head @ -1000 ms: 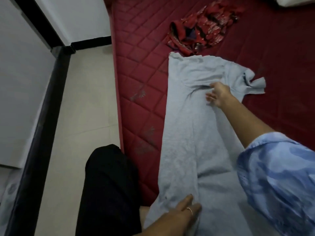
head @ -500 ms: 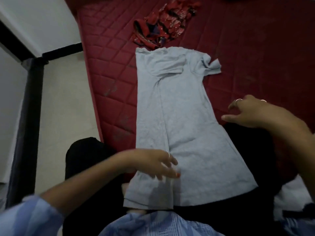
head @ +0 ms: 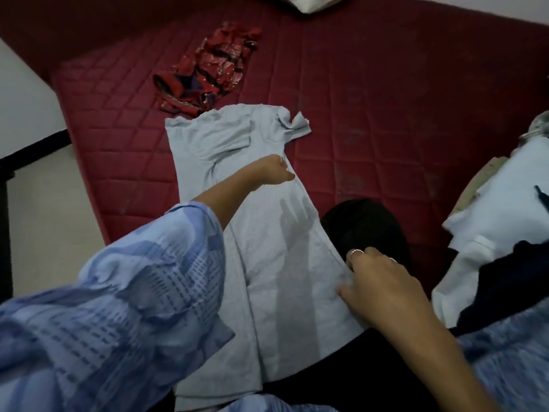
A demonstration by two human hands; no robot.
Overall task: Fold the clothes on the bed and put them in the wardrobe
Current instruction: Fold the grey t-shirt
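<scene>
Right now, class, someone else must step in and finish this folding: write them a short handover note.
Left hand: reaching across the grey dress, fingers on its right edge; grip unclear.
Right hand: at the dress's lower right edge; hold unclear.
The dress lies lengthwise on the red mattress, left side already folded in.
Left: fold the right side, fold it short, then the red patterned garment and the pile at right; wardrobe not in view.
</scene>
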